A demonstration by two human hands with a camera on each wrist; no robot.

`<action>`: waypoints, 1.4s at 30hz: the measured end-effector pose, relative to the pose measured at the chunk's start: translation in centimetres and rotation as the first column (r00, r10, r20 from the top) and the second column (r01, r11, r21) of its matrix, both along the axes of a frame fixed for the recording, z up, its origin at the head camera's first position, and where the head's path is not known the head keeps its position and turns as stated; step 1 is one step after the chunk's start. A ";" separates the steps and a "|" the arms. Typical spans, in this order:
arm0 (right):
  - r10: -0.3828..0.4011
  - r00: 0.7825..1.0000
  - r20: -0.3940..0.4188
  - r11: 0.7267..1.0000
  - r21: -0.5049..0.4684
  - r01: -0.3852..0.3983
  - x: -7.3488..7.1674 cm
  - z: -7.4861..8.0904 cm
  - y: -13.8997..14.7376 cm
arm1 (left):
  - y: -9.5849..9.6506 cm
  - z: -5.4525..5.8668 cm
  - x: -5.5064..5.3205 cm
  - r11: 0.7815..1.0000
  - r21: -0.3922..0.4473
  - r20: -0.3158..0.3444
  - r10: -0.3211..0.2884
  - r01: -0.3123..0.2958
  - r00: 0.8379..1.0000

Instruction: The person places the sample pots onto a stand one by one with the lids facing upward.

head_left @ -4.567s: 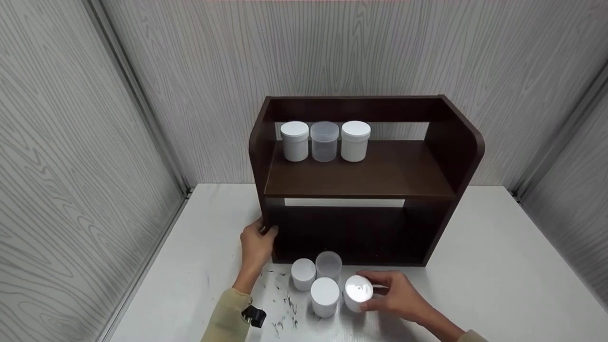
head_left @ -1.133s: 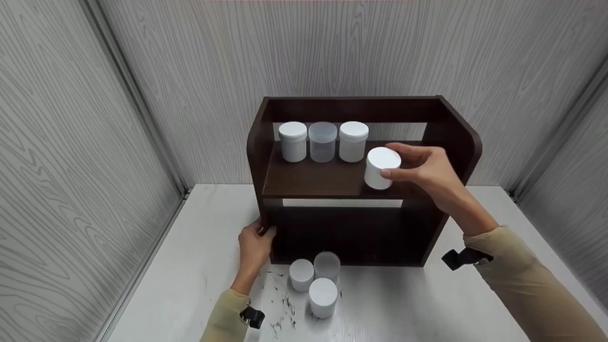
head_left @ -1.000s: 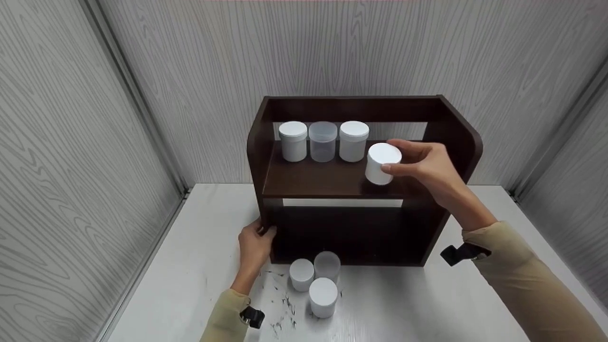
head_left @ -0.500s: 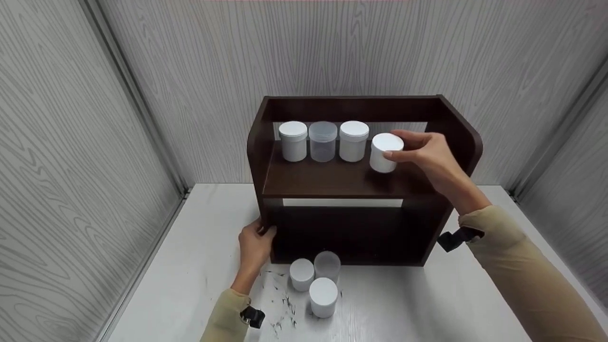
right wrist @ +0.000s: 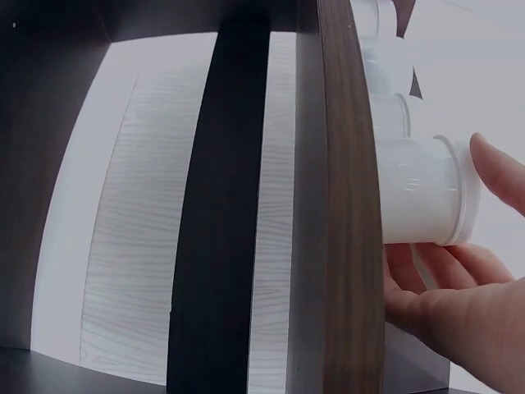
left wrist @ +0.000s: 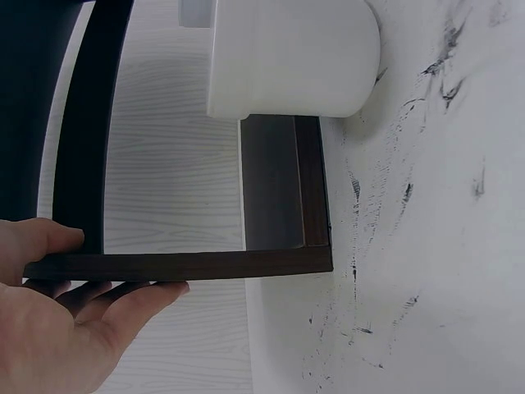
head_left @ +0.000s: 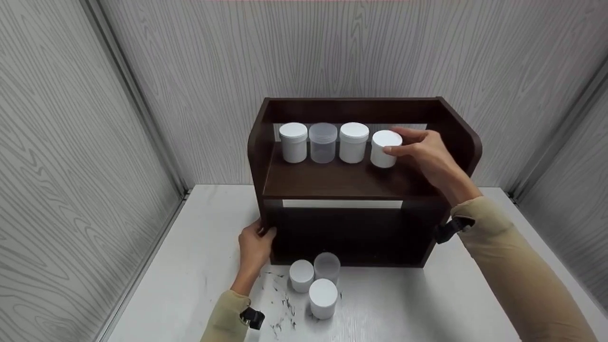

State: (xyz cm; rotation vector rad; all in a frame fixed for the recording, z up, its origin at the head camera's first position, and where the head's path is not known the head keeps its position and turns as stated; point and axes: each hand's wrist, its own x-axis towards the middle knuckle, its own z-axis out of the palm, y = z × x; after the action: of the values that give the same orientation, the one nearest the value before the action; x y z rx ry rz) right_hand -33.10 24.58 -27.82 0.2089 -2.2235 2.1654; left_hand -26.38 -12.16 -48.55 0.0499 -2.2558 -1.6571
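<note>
My right hand [head_left: 427, 152] holds a white lidded jar [head_left: 383, 154] by its side, thumb in front and fingers behind. The jar stands upright at the upper board of a dark brown two-tier shelf [head_left: 332, 183], right of a row of three jars: white [head_left: 294, 147], translucent [head_left: 323, 147] and white [head_left: 353, 147]. In the right wrist view, the held jar [right wrist: 418, 190] shows beyond the board's edge, the thumb by its lid. My left hand [head_left: 254, 247] grips the shelf's left side panel [left wrist: 205, 264] low down, thumb on the inside and fingers outside.
On the white table [head_left: 190, 285], before the shelf, stand a short white jar [head_left: 301, 278], a translucent one [head_left: 327, 266] and a taller white one [head_left: 323, 301]. Dark scuff marks [head_left: 285, 304] lie to their left. Grey wood-grain walls [head_left: 351, 52] enclose the back and sides.
The right hand has carried a white jar from the table up to the upper board, then farther back, level with the row. The left hand stays on the side panel.
</note>
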 end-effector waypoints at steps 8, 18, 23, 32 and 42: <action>-0.019 1.000 0.014 0.997 -0.075 0.020 -1.3 -0.2 -0.1 | -0.1 0.0 0.1 1.000 0.009 0.001 0.001 -0.001 1.000; -0.050 0.998 0.035 0.997 -0.051 0.052 -2.6 -1.0 0.4 | 0.0 -0.2 0.1 1.000 0.016 0.004 -0.005 0.005 1.000; -0.030 0.998 0.048 0.997 -0.069 0.034 -3.0 -1.1 0.3 | -0.1 -0.4 0.1 1.000 0.006 -0.010 0.006 -0.006 1.000; -0.012 0.998 0.066 0.996 -0.082 0.017 -3.6 -1.3 0.0 | -0.1 -0.5 0.3 1.000 0.001 -0.016 0.008 -0.008 1.000; 0.026 0.997 0.078 0.993 -0.113 -0.017 -3.9 -0.8 0.3 | 0.1 -0.1 0.0 1.000 0.000 -0.023 0.025 -0.025 0.999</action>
State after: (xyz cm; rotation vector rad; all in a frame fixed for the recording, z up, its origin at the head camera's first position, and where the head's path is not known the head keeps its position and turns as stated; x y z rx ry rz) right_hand -36.96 24.88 -28.64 0.1470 -2.1400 2.3411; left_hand -26.40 -12.10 -48.67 0.0590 -2.2289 -1.6364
